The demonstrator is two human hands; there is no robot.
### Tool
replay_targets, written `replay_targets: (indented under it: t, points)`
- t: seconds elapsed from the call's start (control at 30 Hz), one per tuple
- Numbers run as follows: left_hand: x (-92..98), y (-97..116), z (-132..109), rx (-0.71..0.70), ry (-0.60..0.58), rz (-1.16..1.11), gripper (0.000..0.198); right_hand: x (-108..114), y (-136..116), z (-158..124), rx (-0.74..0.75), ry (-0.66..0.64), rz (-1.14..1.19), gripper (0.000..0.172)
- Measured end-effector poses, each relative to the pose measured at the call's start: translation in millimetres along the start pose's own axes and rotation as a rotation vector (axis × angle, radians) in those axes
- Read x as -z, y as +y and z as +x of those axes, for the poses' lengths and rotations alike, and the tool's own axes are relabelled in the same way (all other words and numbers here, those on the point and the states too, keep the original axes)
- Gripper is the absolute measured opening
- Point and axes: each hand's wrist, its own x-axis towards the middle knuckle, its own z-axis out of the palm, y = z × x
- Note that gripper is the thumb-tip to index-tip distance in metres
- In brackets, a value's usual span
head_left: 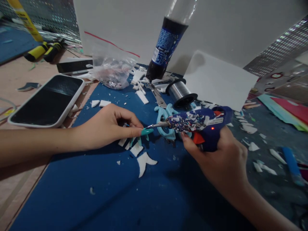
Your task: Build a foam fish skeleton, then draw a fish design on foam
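My right hand [226, 157] is wrapped round a dark blue hot glue gun [192, 123], its body crusted with white scraps and a small red light lit. The gun's nozzle points left and meets the thumb tip of my left hand [113, 126]. That hand has long teal nails and its fingers are pinched together; whatever is between them is hidden. Just below the fingers lie small white pieces [136, 149] in a row, with a white tail-shaped piece [145, 163] at the end. Light blue-handled scissors [166, 123] lie behind the nozzle.
A dark drink bottle [163, 48] stands at the back among white offcuts [141, 96]. A wire spool [181, 92] lies before a white sheet [216, 83]. At left are a phone [48, 99], a zip bag [112, 69] and yellow-black tool handles [37, 52]. A blue mat [108, 199] lies underneath.
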Motion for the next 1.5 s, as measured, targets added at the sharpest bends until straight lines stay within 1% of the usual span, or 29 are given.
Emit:
replay_targets:
  t: [0.17,0.33,0.47,0.67,0.8,1.2,1.5]
  points:
    - [0.0,-0.8,-0.1,-0.019,0.014,-0.046,0.01,-0.5,0.5,-1.0,-0.017,-0.009,0.021,0.036]
    - [0.3,-2.2,-0.1,-0.024,0.033,-0.05,0.011,-0.8,0.5,-0.1,-0.004,-0.007,0.003,0.035]
    - [-0.2,-3.1,0.8,-0.029,0.027,-0.056,0.01,-1.6,1.8,0.2,-0.011,-0.01,-0.002,0.039]
    - [-0.2,-3.9,0.6,-0.04,0.009,-0.062,0.011,-3.3,3.2,-1.1,-0.019,-0.011,-0.001,0.036]
    - [-0.7,-4.4,0.5,-0.051,0.007,-0.052,0.011,-3.2,3.7,-2.4,-0.014,-0.015,-0.017,0.029]
    - [-0.8,-4.0,1.2,-0.047,0.007,-0.021,0.009,-2.1,0.6,-3.3,0.01,-0.01,-0.032,0.031]
    - [0.1,-1.6,0.2,-0.018,0.01,-0.042,0.008,-1.2,1.4,-3.2,-0.008,-0.013,-0.005,0.031]
